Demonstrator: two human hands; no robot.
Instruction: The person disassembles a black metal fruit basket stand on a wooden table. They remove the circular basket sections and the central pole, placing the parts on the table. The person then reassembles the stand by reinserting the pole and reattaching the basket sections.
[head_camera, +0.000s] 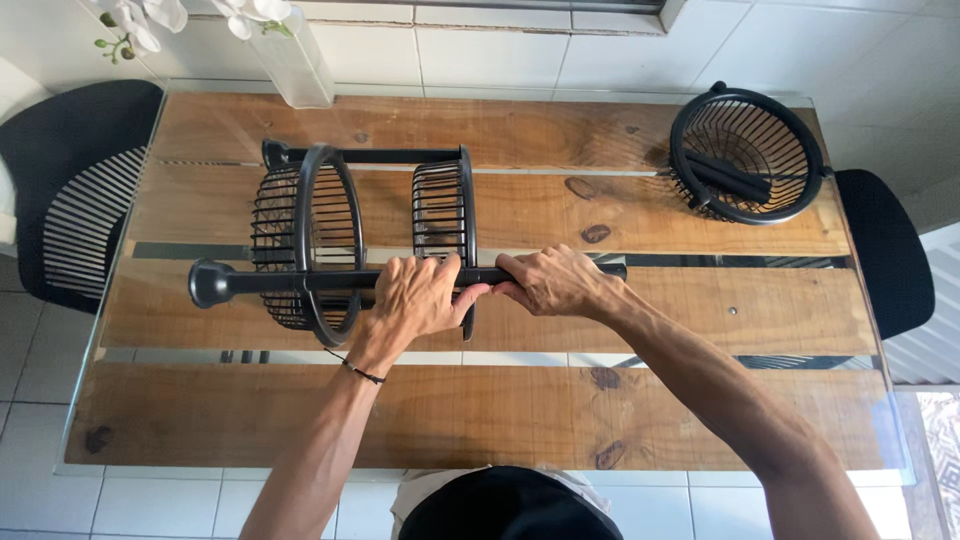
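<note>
Left hand (415, 295): clenched on pole (300, 281) | Right hand (555, 282): clenched on pole beside it, opposed as for twisting a joint | Rack (330, 240): two baskets, lies sideways mid-surface (480, 420) | Spare basket (745, 155): upright, far right | Vase (295, 60): far edge

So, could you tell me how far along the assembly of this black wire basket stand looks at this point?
Two wire baskets already sit on the black pole, which lies across the wooden table. Both hands are on the pole: the left hand and right hand grip it beside the smaller basket. A third basket, with loose rods inside, stands apart, not yet attached.
</note>
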